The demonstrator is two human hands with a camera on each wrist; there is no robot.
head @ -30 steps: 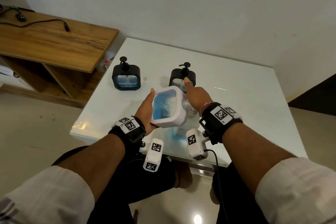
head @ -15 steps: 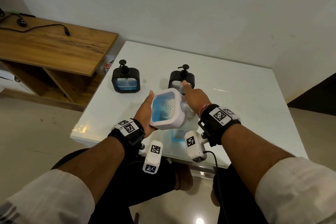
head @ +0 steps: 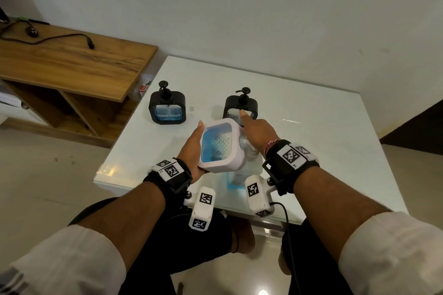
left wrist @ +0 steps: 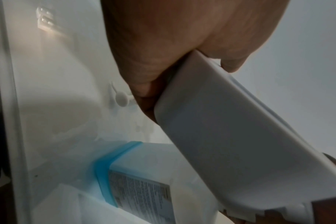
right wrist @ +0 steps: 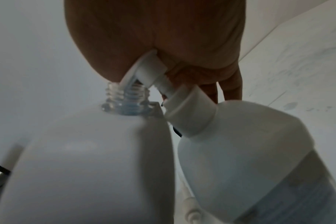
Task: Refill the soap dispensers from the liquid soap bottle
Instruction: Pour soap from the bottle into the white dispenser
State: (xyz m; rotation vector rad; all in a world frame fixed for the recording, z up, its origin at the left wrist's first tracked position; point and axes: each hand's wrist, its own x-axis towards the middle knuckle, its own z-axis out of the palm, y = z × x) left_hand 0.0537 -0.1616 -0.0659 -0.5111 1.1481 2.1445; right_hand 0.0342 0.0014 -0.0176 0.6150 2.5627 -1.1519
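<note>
My left hand (head: 191,151) grips a white square soap dispenser (head: 218,146), tilted, with blue soap behind its clear face. Its pump is off, leaving a bare threaded neck (right wrist: 125,97). The liquid soap bottle (right wrist: 259,151) stands just right of it on the table, white with a blue band (left wrist: 104,171). My right hand (head: 259,132) sits on the bottle's pump head (right wrist: 150,68). The index finger is straight and the other fingers curl down behind the pump. The pump's spout reaches into the dispenser's neck. No soap stream shows.
Two black square dispensers with pumps stand farther back on the white glass table (head: 311,139). The left black dispenser (head: 167,108) shows blue soap; the right black dispenser (head: 241,108) looks pale inside. A wooden shelf unit (head: 72,67) with a cable stands left of the table.
Both hands, the white dispenser and the bottle keep the same pose; only the head view has shifted slightly.
</note>
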